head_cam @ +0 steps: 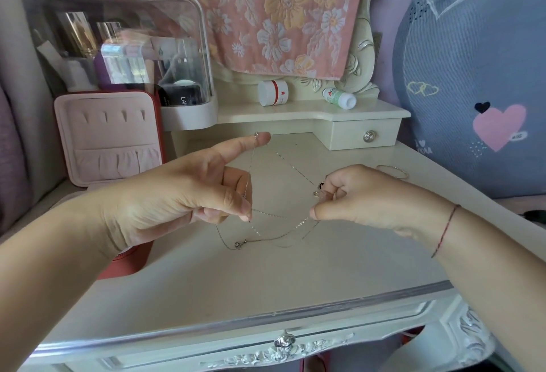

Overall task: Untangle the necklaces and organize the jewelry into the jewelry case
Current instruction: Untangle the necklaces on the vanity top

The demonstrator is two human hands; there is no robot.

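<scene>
Carved white drawer front with a silver knob (284, 341) sits closest, under the edge of the cream vanity tabletop (206, 283).

Far left: pink padded jewelry case with a red shell (109, 138), lid stood open against the back. Hooks and pockets look bare, so I judge nothing is filed yet. Behind it is a clear acrylic cosmetics organizer (124, 46).

Left hand (177, 194): index finger straight out with a chain loop hung over its tip, thumb pinching a strand against a lower finger. The finger probably serves as a peg to keep one strand lifted and apart.

Thin silver necklace chains (297, 226) stretch between both hands above the tabletop. The slack and a clasp hang low beneath; cannot tell if they touch the surface. Strands cross, so the tangle is not cleared.

Right hand (360, 197): fingers curled tight, thumb and forefinger pinching the chain, with a small ring-like end piece at the fingertips. It is likely held out sideways to open the knot. Red thread bracelet (446, 229) on that wrist.

Thin metal bangle (393, 171) lies on the tabletop just behind the right hand, not stored.

Back shelf: white jar with a red band (273, 92) and a tipped white bottle with a green label (339, 98). Far right: blue heart-print cushion (472, 76).
</scene>
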